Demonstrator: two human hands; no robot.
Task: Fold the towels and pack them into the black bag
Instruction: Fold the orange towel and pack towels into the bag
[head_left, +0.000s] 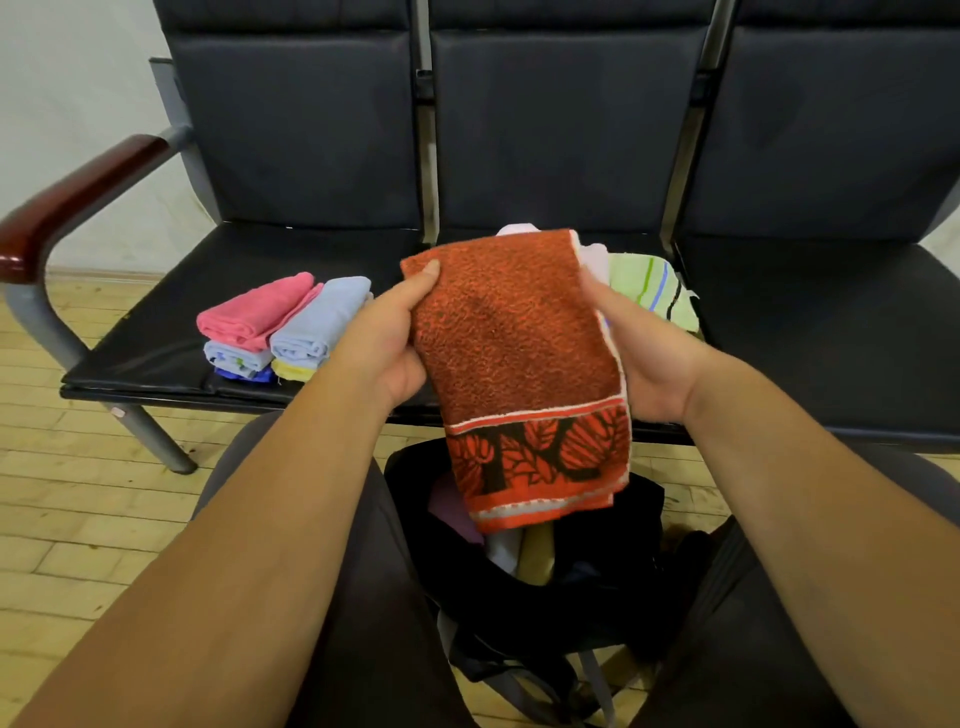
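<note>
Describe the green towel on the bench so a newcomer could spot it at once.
On the black bench, find the middle seat. Just beyond the right hand the green towel lies flat. It alone is pale green with thin stripes; the folded towels sit piled on the left seat.

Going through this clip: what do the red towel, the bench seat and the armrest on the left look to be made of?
The red towel looks like terry cloth, probably cotton: matte, nubbly looped pile with a flatter woven leaf border. The bench seat looks like black leather or vinyl, which one is unclear: smooth, faintly shiny, creased. The armrest looks like dark reddish varnished wood or a wood-look finish: glossy highlights.
</note>
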